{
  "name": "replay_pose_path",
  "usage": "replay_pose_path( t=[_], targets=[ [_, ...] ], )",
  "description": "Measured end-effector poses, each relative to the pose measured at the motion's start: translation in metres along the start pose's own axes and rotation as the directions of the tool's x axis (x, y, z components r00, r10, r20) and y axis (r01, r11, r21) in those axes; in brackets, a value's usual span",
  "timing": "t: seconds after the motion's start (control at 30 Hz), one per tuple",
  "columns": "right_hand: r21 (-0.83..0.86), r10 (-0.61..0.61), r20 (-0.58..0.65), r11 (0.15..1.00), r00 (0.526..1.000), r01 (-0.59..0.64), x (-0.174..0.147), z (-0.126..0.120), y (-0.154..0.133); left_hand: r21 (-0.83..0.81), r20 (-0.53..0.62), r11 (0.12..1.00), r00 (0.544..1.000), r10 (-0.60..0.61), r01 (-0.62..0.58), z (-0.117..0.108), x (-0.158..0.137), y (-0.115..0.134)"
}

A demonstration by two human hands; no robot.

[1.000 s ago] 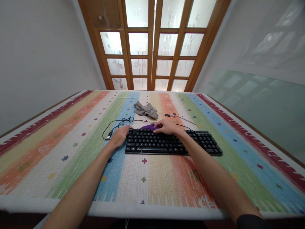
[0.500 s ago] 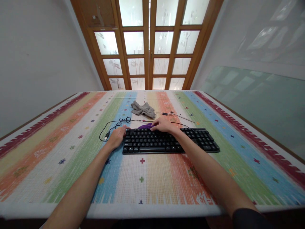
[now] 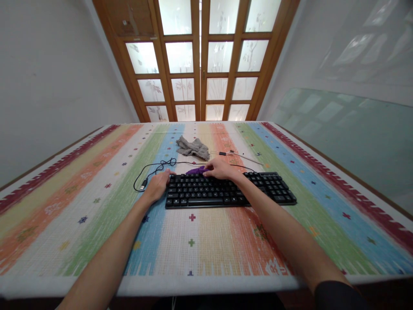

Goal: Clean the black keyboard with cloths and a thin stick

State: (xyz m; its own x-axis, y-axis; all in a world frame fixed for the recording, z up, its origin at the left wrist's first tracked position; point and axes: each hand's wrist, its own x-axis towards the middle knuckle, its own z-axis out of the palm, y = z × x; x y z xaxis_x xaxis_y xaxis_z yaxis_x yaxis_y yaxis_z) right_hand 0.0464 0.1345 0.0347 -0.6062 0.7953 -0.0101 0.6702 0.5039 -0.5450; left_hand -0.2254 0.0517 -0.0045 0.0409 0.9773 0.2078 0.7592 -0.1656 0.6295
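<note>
A black keyboard point(image 3: 206, 193) lies flat on the table, its long side towards me. My left hand point(image 3: 158, 185) is closed on its upper left corner, the thumb along the top edge; the other fingers are partly hidden. My right hand point(image 3: 219, 168) pinches a purple cloth point(image 3: 195, 171) against the keyboard's far edge, above the top row of keys. Part of the cloth is covered by that hand. My right forearm crosses over the keys right of the middle and hides some of them.
Behind the keyboard lies a crumpled grey cloth point(image 3: 192, 148). To its right is a thin tool with a black part point(image 3: 222, 153), too small to name. The keyboard's cable point(image 3: 151, 165) loops at the left, ending in a USB plug point(image 3: 143, 185). A striped tablecloth point(image 3: 109, 206) covers the table.
</note>
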Motion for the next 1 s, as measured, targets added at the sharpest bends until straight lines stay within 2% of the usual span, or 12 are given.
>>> replay_pose_path(
  t=[0.2,0.53,0.83,1.0],
  targets=[
    [-0.019,-0.014,0.011,1.000,1.000,0.014,0.000,-0.003,0.002,-0.004,-0.001,1.000,1.000,-0.002,0.002,0.000,0.000,0.002],
    [0.076,-0.078,0.094,0.995,0.992,0.071,0.000,-0.013,0.015,-0.004,0.002,1.000,1.000,0.011,-0.011,-0.001,0.000,0.002],
    [0.190,-0.006,0.127,0.982,0.992,-0.018,-0.001,-0.018,0.026,-0.009,0.012,1.000,1.000,0.013,-0.013,0.000,0.000,0.000],
    [0.197,-0.010,0.175,0.980,0.985,-0.025,-0.003,-0.023,0.029,-0.008,0.012,1.000,1.000,0.015,-0.015,0.000,0.000,0.001]
  ],
)
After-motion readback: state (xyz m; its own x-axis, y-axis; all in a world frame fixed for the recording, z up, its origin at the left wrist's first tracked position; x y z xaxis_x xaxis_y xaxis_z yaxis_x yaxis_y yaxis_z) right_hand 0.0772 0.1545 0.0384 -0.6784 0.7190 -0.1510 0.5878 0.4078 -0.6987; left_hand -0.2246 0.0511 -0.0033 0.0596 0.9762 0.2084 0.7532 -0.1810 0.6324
